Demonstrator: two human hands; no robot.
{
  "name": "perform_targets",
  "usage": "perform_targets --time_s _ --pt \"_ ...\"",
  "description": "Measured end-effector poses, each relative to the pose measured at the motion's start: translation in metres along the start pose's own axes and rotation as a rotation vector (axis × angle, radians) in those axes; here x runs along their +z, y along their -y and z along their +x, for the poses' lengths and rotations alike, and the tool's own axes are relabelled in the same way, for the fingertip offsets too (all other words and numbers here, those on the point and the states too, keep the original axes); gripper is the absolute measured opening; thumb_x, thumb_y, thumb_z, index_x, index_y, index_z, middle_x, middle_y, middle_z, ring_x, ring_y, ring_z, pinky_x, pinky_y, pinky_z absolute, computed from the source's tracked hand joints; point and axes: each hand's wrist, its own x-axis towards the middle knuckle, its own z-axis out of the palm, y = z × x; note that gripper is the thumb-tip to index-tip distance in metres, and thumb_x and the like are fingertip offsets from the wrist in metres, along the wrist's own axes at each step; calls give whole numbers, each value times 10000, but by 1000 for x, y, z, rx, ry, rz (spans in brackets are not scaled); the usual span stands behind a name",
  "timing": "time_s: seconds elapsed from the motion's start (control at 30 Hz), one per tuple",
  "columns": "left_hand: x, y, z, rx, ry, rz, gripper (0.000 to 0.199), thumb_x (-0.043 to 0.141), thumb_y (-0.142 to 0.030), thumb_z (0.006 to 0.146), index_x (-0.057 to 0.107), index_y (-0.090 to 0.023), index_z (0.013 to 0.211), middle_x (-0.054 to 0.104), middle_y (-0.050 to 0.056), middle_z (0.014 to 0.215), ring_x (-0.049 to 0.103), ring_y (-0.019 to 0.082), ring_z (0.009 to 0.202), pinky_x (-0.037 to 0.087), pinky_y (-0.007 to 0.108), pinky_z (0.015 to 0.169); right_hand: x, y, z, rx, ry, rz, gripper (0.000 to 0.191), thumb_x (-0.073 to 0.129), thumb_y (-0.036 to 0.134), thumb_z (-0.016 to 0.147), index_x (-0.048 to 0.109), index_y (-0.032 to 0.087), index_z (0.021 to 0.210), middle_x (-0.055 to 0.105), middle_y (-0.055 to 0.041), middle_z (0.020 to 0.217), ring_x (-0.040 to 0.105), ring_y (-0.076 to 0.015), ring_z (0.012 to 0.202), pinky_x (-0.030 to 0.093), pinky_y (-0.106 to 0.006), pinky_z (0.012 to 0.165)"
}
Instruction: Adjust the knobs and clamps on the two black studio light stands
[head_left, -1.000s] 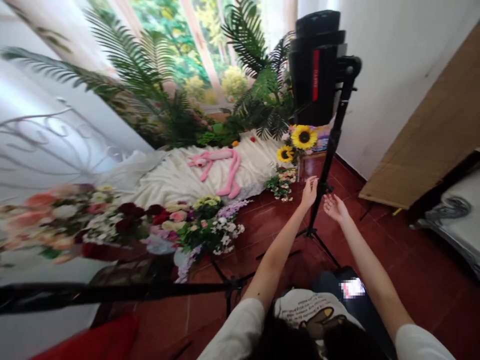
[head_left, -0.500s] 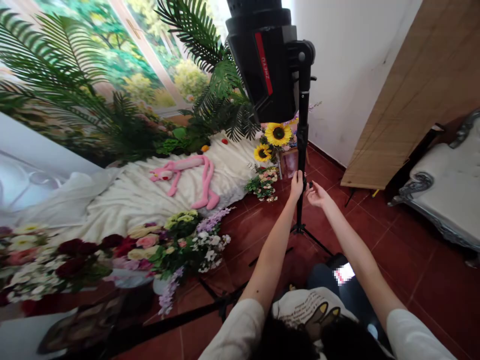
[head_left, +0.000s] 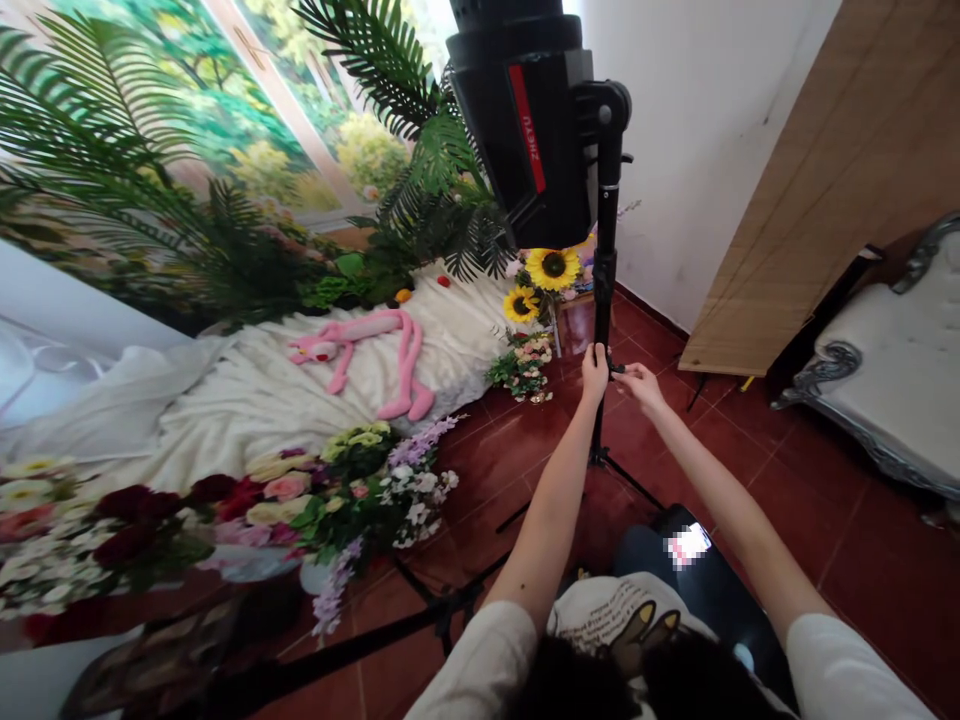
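A black studio light (head_left: 510, 130) with a red stripe sits on top of an upright black light stand (head_left: 602, 300) in front of me. My left hand (head_left: 595, 372) is wrapped round the stand's pole. Just right of the pole, my right hand (head_left: 639, 386) pinches a small black knob (head_left: 617, 371) that sticks out from the stand. The stand's legs (head_left: 626, 480) spread on the floor below my hands. A phone (head_left: 691, 545) with a lit screen lies on my lap.
Sunflowers (head_left: 553, 268) stand behind the pole. A pink plush toy (head_left: 375, 350) lies on a cream blanket (head_left: 247, 390), with flower arrangements (head_left: 300, 500) before it. Another black stand (head_left: 360, 635) crosses the lower left. A bamboo blind (head_left: 795, 200) and a white armchair (head_left: 892, 370) are right.
My right hand has turned slightly at the knob, its fingers now stretched more toward the pole. My left hand keeps its grip. The view has shifted a little.
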Motion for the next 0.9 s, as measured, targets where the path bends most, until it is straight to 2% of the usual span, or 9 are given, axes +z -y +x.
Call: perform_targets --time_s 0.13,0.23,0.3,0.37,0.5,0.6,0.67,0.77,0.9 --pt "-2 1 -1 -5 19 -1 591 336 -715 889 586 -181 859 629 59 807 584 151 719 492 287 732 -11 7 -1 -419 13 -305 205 751 45 567 632 200 632 617 13 792 559 -134 745 536 -261 710" --pt "-3 -1 -1 -17 32 -7 611 338 -737 872 580 -176 863 626 58 796 579 150 696 496 289 706 -15 21 -2 -597 28 -456 163 671 56 648 671 213 606 615 -42 984 563 -184 923 517 -335 864" --pt "-3 -3 -1 -32 31 -5 621 336 -745 866 579 -173 869 619 53 775 575 150 677 495 291 692 -12 35 -4 -649 62 -480 150 646 89 706 698 216 646 606 -60 1047 562 -204 981 512 -356 881" --pt "-4 -6 -2 -40 32 -8 636 337 -757 856 580 -170 874 613 51 761 576 150 671 493 291 691 -3 55 -4 -689 106 -429 116 666 148 744 729 222 806 604 -64 1066 567 -210 1003 517 -364 885" --pt "-5 -13 -3 -57 43 -26 682 347 -810 798 573 -170 855 577 30 681 545 131 602 479 265 623 33 102 6 -851 198 -293 501 742 324 767 578 243 1234 591 -71 1193 563 -214 1120 503 -402 966" --pt "-6 -19 -4 -65 48 -53 666 385 -818 773 569 -179 809 555 14 644 510 110 549 454 242 556 64 129 22 -971 237 -381 767 780 450 739 391 265 1373 565 -103 1263 566 -240 1160 514 -440 974" --pt "-5 -23 -5 -74 37 -79 636 424 -801 774 570 -182 782 552 11 639 501 103 536 446 235 537 82 138 32 -1022 247 -461 846 776 504 735 310 267 1400 560 -120 1278 577 -258 1152 510 -477 984" --pt "-5 -28 -6 -119 19 -108 606 462 -776 777 574 -181 775 537 1 613 491 101 517 441 233 523 98 141 42 -1049 230 -528 777 678 533 823 245 255 1405 574 -131 1252 605 -272 1112 500 -525 986" --pt "-5 -33 -8 -180 20 -152 593 511 -752 764 593 -165 785 561 6 610 518 104 524 462 235 540 105 136 45 -1053 163 -559 634 549 444 927 207 227 1415 553 -156 1269 602 -291 1124 490 -559 984"
